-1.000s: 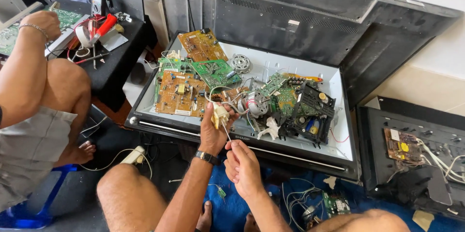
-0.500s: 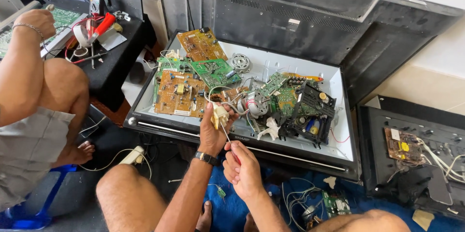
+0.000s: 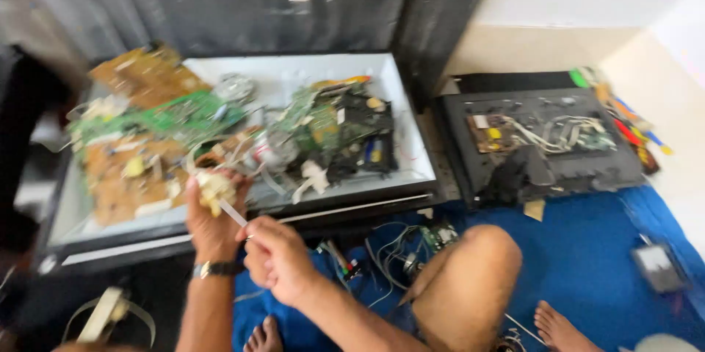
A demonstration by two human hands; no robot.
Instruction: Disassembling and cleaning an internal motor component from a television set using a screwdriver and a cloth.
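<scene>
Left hand pinches a pale connector; right hand, just beside, pinches its thin white strip, near the tray.

— Any way into the white tray?
— Only along the far right corner, where bare white shows. The circuit boards and tangled wires crowd the rest.
— And beside it?
— The dark panel sits just right; the blue mat past the knee lies open.
</scene>
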